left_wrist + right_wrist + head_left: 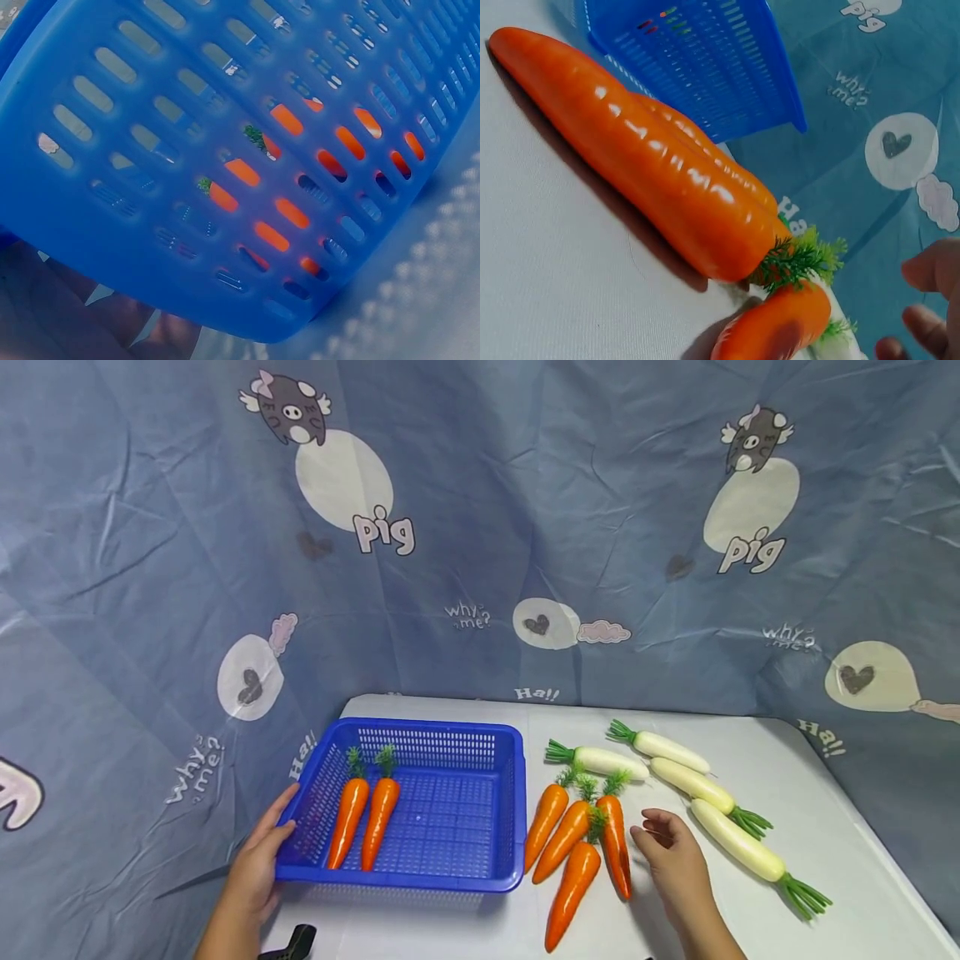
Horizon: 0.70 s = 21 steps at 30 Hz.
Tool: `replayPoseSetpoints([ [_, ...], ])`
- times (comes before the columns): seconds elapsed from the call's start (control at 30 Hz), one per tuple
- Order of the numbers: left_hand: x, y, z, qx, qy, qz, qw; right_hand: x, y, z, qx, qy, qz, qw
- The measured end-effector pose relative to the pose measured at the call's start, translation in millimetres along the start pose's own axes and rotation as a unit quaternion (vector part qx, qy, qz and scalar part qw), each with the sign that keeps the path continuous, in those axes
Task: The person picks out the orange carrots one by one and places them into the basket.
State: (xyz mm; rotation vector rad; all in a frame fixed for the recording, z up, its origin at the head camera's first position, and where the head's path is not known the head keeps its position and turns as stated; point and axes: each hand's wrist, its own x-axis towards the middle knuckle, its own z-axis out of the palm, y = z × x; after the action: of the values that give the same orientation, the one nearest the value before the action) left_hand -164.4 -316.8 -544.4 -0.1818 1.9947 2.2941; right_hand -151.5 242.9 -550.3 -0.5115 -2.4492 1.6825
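A blue basket [405, 880] holds two carrots [348, 822] side by side at its left. My left hand [255, 868] grips the basket's left rim; in the left wrist view its fingers [120, 319] lie under the basket wall [97, 247]. Several carrots [573, 893] lie on the table right of the basket. Just right of the rightmost carrot [614, 843], my right hand [678, 868] hovers with fingers loosely bent, holding nothing. The right wrist view has its fingertips at the right edge, apart from the large carrot [637, 157].
Several white radishes [738, 839] with green tops lie behind and right of the carrots. The white table [847, 827] ends at a blue printed cloth [465, 568] behind and at the sides. A black object [300, 942] stands at the front left.
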Motion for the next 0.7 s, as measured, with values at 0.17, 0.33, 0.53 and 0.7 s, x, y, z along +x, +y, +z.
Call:
replayPoseSetpoints([
  [0.17,-0.9,-0.4,0.3,-0.013,-0.006,0.010,0.9998,4.5,4.5,0.7,0.021,-0.024,0.020,0.9993],
  [0.33,-0.6,1.3,1.2,0.007,0.003,-0.010,0.9999,9.4,8.4,1.2,0.021,-0.058,0.029,0.9977],
  [0.53,-2.5,0.2,0.0,0.017,0.005,-0.024,0.9996,11.2,15.3,4.9,0.014,-0.086,0.038,0.9955],
  [0.7,-1.0,0.3,-0.8,0.004,-0.007,-0.006,1.0000,11.9,17.7,7.2,0.031,-0.090,0.034,0.9949],
])
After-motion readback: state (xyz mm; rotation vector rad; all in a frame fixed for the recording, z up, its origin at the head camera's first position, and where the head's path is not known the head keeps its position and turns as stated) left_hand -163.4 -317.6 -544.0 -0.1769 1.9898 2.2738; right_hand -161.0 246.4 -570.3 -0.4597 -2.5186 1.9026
